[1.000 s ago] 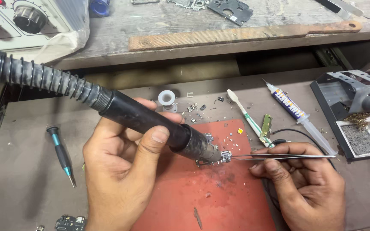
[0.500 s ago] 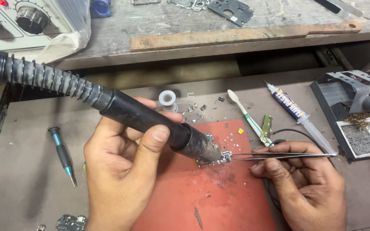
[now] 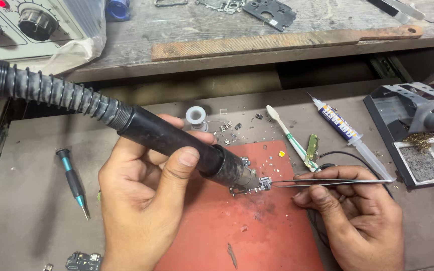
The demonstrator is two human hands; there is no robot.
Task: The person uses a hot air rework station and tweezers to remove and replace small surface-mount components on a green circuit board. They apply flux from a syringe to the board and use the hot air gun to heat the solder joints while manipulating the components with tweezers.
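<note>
My left hand (image 3: 144, 200) grips a black hot-air gun handle (image 3: 177, 143) with a ribbed hose (image 3: 51, 93); its metal nozzle (image 3: 247, 178) points down at a small metal component (image 3: 257, 185) on a red work mat (image 3: 237, 236). My right hand (image 3: 355, 216) holds thin metal tweezers (image 3: 327, 181) level, their tips touching that component from the right.
A teal screwdriver (image 3: 74, 183) lies left of my hand. A toothbrush (image 3: 290, 136), a syringe tube (image 3: 350, 136), a small green board (image 3: 311, 149) and a white spool (image 3: 196, 118) lie behind the mat. A soldering stand (image 3: 418, 135) is at right, a knobbed station (image 3: 26, 25) top left.
</note>
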